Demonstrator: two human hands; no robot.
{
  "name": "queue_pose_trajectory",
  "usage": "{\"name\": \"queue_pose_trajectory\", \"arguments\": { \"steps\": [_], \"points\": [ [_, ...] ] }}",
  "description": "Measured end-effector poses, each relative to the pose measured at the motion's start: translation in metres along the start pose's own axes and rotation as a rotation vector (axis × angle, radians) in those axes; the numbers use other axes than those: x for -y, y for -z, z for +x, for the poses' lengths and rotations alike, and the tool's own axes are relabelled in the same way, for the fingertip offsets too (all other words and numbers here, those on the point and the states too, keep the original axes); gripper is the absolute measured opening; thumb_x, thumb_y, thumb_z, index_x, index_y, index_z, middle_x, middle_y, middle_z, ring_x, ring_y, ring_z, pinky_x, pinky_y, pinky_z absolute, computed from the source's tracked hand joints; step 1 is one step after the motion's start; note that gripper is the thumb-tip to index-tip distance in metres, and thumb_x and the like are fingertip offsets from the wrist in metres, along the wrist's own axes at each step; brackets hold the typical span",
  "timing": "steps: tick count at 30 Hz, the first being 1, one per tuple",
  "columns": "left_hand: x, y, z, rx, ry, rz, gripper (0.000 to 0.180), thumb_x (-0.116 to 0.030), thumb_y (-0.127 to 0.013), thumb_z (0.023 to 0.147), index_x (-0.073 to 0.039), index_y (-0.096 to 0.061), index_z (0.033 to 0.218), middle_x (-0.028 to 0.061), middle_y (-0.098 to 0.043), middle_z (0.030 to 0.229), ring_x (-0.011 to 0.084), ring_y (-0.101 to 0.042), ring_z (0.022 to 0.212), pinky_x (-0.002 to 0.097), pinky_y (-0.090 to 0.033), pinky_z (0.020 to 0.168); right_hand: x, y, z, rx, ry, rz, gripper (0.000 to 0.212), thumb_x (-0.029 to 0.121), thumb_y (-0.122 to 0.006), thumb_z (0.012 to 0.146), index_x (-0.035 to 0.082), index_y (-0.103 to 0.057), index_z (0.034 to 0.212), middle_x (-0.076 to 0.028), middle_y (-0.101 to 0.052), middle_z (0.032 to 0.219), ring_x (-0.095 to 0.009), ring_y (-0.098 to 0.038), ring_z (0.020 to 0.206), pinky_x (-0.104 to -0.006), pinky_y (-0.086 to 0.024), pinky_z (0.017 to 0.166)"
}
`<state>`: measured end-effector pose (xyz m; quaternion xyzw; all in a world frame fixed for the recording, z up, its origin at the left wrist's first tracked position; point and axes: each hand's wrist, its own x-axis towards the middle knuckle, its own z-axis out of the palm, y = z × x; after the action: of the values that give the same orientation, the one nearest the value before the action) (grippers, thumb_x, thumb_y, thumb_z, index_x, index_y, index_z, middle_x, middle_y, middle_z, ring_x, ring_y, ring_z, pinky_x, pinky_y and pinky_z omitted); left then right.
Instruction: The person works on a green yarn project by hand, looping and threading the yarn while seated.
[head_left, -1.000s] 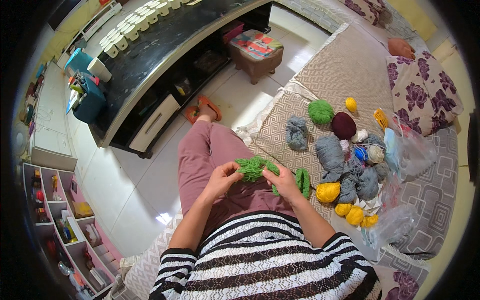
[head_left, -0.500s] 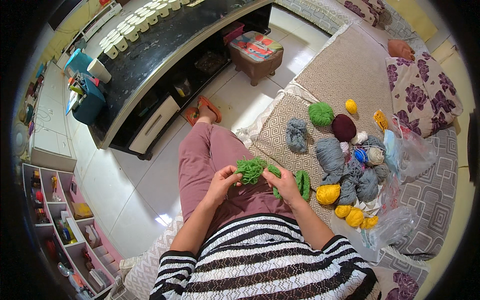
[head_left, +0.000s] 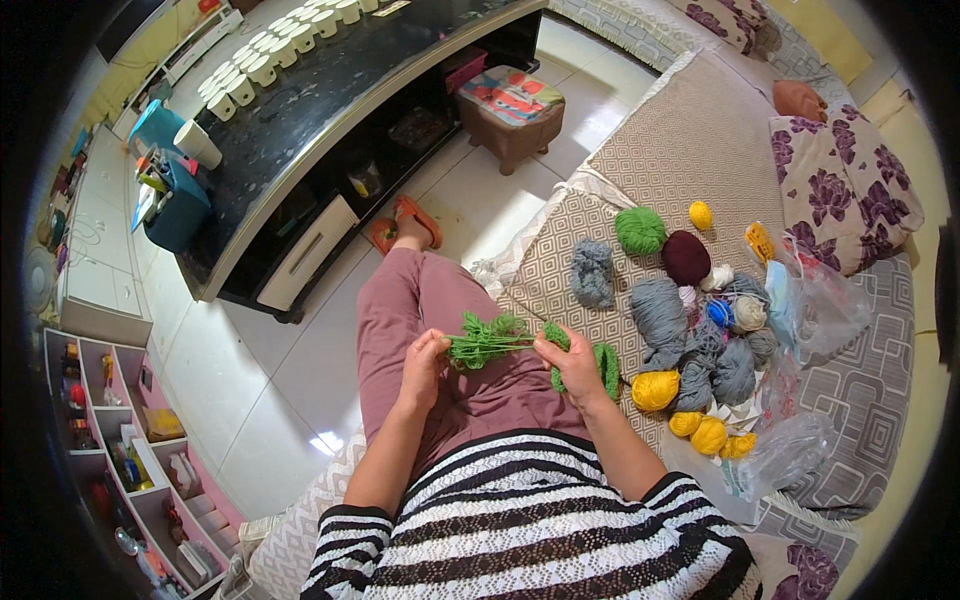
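Over my lap, a loose tangle of green yarn (head_left: 487, 341) is stretched between my two hands. My left hand (head_left: 424, 366) pinches its left end with closed fingers. Several taut strands run across to my right hand (head_left: 570, 364), whose thumb and fingers are closed on them. A thick green crocheted strip (head_left: 555, 338) is also in the right hand, partly hidden by it. A looped part of green crochet (head_left: 606, 368) shows just beyond that hand, over the sofa edge.
On the sofa to my right lie a green yarn ball (head_left: 640, 231), a maroon ball (head_left: 686, 258), grey yarn (head_left: 659, 312), yellow balls (head_left: 655, 390) and clear plastic bags (head_left: 790, 455). Ahead stand a black table (head_left: 330, 90) with white cups and a stool (head_left: 511, 115); an organizer (head_left: 150, 480) is at left.
My left hand has moved slightly left, drawing the green tangle out longer, and taut strands now show between it and my right hand. The right hand has shifted only slightly.
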<state>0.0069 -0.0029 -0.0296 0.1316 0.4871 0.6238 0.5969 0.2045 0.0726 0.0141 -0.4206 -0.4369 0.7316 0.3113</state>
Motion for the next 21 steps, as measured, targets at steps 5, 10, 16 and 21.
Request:
{"name": "queue_pose_trajectory", "arguments": {
  "steps": [5, 10, 16, 21],
  "points": [
    [-0.002, -0.002, 0.001, 0.019, -0.032, -0.104, 0.006, -0.011, -0.047, 0.079, -0.009, -0.047, 0.074, -0.0009, -0.050, 0.069, 0.0071, -0.047, 0.059, 0.0192, -0.038, 0.056, 0.004, -0.001, -0.002, 0.002, -0.022, -0.033, 0.007, 0.008, -0.055, 0.077, 0.003, -0.054, 0.082, 0.003, -0.048, 0.064, -0.003, -0.041, 0.053, -0.0174, -0.034, 0.050],
    [-0.017, -0.005, -0.003, 0.061, -0.026, -0.144, 0.005, -0.012, -0.047, 0.082, -0.008, -0.048, 0.080, 0.0004, -0.054, 0.075, 0.0077, -0.051, 0.064, 0.0206, -0.042, 0.058, 0.008, 0.032, -0.003, 0.027, 0.074, -0.552, 0.028, 0.024, -0.062, 0.072, 0.003, -0.056, 0.089, -0.003, -0.057, 0.066, -0.011, -0.051, 0.057, -0.0253, -0.042, 0.056],
    [-0.023, 0.009, -0.002, -0.057, -0.046, -0.116, 0.013, -0.015, -0.045, 0.084, -0.005, -0.050, 0.090, -0.0006, -0.053, 0.075, 0.0077, -0.051, 0.064, 0.0199, -0.043, 0.059, 0.068, 0.060, -0.020, 0.044, 0.115, -1.289, 0.033, 0.033, -0.065, 0.062, 0.011, -0.058, 0.087, -0.013, -0.057, 0.064, -0.026, -0.056, 0.060, -0.0346, -0.044, 0.057],
    [-0.024, 0.023, -0.003, -0.094, -0.073, -0.079, 0.008, -0.016, -0.048, 0.083, -0.008, -0.048, 0.086, -0.0026, -0.050, 0.065, -0.0003, -0.039, 0.044, 0.0125, -0.026, 0.034, 0.089, 0.090, -0.022, 0.131, 0.035, -1.709, 0.025, 0.031, -0.060, 0.066, 0.011, -0.058, 0.080, -0.014, -0.057, 0.066, -0.033, -0.055, 0.066, -0.0416, -0.043, 0.059]
  ]
}}
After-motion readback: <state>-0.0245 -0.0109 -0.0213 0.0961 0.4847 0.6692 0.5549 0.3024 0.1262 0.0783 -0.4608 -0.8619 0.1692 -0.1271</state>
